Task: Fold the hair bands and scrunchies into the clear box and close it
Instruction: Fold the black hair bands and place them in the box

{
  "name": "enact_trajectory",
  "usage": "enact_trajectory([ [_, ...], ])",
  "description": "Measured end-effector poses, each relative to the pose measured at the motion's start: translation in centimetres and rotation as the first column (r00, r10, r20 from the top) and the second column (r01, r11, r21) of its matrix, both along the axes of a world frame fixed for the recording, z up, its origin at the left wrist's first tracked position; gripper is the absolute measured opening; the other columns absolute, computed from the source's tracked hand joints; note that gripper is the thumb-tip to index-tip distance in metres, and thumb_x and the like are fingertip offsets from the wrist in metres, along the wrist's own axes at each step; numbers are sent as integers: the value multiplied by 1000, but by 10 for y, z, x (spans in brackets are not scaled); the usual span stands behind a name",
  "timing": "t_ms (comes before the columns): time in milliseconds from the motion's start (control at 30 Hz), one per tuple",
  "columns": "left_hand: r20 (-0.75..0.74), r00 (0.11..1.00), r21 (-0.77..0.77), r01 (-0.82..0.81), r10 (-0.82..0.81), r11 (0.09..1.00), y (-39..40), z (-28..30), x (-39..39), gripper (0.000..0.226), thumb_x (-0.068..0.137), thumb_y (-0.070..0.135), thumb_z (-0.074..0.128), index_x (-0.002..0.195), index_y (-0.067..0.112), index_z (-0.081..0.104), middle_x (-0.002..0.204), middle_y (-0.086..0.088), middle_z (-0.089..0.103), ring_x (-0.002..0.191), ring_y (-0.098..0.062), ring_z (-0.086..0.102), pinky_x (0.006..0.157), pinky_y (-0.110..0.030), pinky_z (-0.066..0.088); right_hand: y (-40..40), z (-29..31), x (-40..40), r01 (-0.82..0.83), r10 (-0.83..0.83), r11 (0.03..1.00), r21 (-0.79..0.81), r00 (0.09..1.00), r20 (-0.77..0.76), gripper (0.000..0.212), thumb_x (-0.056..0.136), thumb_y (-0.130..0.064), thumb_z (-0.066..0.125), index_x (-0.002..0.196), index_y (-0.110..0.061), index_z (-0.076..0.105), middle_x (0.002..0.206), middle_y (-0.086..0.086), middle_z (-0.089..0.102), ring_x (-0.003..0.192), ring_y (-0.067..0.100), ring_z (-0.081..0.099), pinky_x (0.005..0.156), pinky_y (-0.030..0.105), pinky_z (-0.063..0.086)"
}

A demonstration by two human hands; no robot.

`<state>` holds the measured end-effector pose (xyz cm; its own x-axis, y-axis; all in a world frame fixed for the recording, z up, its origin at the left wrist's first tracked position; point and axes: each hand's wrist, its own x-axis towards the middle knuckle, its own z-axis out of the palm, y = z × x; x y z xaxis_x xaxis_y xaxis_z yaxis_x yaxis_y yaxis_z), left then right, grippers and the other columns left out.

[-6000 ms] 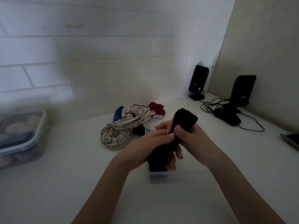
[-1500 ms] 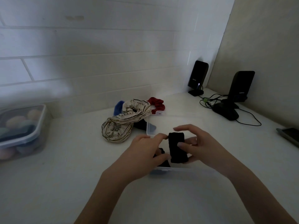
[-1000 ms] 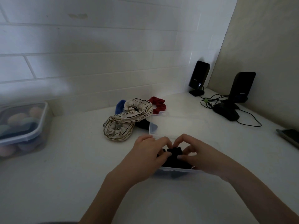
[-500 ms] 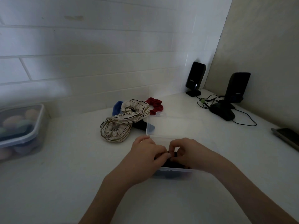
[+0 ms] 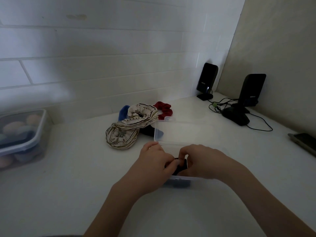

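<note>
A folded black hair band lies inside the clear box on the white counter. My left hand and my right hand are both down in the box, their curled fingers pinching the band. The box's clear lid stands open behind them. Beyond it lies a pile: a cream striped scrunchie, a blue one, a red one and a dark one partly under the lid.
At the left edge stands a lidded plastic container holding coloured round things. Two black speakers with cables stand in the back right corner. A phone lies at the right edge.
The black band has gone from held above the box down into it. Both hands have sunk in with it and their fingers have closed over it.
</note>
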<state>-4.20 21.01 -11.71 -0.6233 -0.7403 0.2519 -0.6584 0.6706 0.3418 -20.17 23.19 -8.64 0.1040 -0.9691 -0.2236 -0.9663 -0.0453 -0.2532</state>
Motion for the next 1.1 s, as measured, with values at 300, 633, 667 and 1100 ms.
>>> enact_trajectory([
  [300, 102, 995, -8, -21, 22, 1000, -1, 6, -2, 43, 94, 45, 38, 66, 21, 60, 61, 7, 50, 73, -8, 42, 103, -21, 13, -5, 10, -3, -81, 74, 977, 198, 996, 45, 21, 82, -40, 64, 92, -29, 50, 76, -12, 55, 61, 8, 51, 53, 18, 39],
  [633, -89, 996, 103, 42, -33, 994, -1, 5, 5, 41, 94, 38, 44, 62, 17, 58, 56, 4, 52, 62, -7, 47, 98, -16, 19, -8, 7, -2, -137, 138, 973, 185, 990, 7, 25, 82, -41, 64, 75, -26, 45, 69, -11, 48, 59, 8, 44, 53, 20, 34],
  [667, -160, 987, 143, 57, -34, 988, -1, 7, 6, 40, 93, 37, 46, 64, 15, 63, 58, 1, 58, 61, -11, 52, 97, -16, 26, -8, 11, -6, -123, 107, 967, 222, 991, 83, 23, 80, -39, 67, 78, -25, 49, 68, -10, 53, 56, 7, 46, 53, 19, 36],
  [1100, -616, 768, 288, 12, 176, 958, -4, 16, 11, 29, 91, 25, 53, 75, 16, 76, 66, 4, 72, 65, -3, 66, 72, -4, 43, -4, 22, -36, -3, -10, 1000, 31, 921, 390, 11, 80, -29, 72, 80, -19, 67, 53, -4, 62, 43, 6, 44, 44, 16, 36],
])
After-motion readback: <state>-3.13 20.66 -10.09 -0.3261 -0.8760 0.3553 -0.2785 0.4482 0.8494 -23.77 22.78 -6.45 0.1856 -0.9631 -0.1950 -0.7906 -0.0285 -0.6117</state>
